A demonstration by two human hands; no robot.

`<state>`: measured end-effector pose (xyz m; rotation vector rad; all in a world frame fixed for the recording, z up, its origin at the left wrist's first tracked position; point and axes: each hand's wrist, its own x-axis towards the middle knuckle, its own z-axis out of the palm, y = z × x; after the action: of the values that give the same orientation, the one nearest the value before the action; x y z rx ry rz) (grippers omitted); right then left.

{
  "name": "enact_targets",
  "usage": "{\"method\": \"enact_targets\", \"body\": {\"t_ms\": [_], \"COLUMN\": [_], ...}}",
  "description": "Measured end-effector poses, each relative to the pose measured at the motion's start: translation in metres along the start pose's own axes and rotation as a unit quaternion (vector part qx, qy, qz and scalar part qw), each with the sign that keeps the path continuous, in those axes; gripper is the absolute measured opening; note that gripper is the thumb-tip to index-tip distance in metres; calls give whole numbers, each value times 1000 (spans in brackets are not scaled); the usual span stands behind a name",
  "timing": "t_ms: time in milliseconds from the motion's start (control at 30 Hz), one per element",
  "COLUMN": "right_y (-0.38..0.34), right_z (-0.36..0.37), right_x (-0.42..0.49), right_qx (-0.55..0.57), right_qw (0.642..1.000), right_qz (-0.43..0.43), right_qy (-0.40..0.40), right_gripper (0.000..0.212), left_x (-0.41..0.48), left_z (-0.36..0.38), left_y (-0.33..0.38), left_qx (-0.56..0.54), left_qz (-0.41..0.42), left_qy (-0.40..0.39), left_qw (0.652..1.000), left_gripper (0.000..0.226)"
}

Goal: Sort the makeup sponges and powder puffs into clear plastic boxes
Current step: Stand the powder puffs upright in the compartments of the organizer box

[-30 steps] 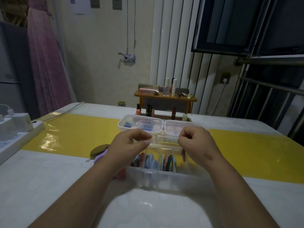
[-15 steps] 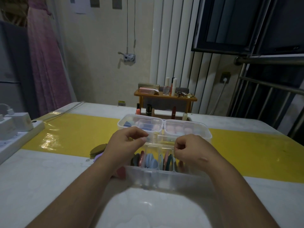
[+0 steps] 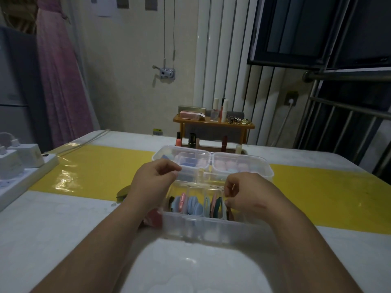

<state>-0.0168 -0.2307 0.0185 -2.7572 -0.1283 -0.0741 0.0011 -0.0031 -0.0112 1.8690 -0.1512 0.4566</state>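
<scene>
Clear plastic divided box (image 3: 203, 227) sits nearest on the white table (image 3: 53, 229). Its compartments are filled with round powder puffs (image 3: 193, 205) standing on edge, in blue, pink and dark green. Left hand (image 3: 153, 182) and right hand (image 3: 245, 194) are above its far rim, fingers curled narrow; what they pinch cannot be determined. Just behind, a second clear lidded box (image 3: 260, 168) holds pastel makeup sponges (image 3: 230, 166) on the yellow strip (image 3: 101, 166). Cosmetic bottles (image 3: 191, 140) stand beyond.

Both our forearms reach forward, left hand (image 3: 155, 180) and right hand (image 3: 246, 193) side by side, knuckles up, fingers curled in; what they pinch, can't tell.
</scene>
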Motion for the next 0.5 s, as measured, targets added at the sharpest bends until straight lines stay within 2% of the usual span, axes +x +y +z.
{"method": "enact_targets", "body": {"t_ms": [67,200,367,433,500], "right_y": [1,1,0,1,1], "right_z": [0,0,0,1,1], "right_x": [1,1,2,2,2], "right_qx": [3,23,38,40,45], "right_qw": [1000,1000,999,999,999], "right_qz": [0,-4,-5,-6,-10], "right_qy": [0,-3,0,6,14], "right_gripper": [16,19,19,19,18], "left_x": [2,4,11,13,14], "left_z": [-3,-12,-23,-27,-28], "left_y": [-3,-6,-12,-17,-19], "left_qx": [32,217,289,324,376], "left_qz": [-27,-45,-82,-82,-70], "left_qy": [28,43,40,37,21], "left_qw": [999,974,953,942,924], "left_gripper": [25,37,46,40,21]}}
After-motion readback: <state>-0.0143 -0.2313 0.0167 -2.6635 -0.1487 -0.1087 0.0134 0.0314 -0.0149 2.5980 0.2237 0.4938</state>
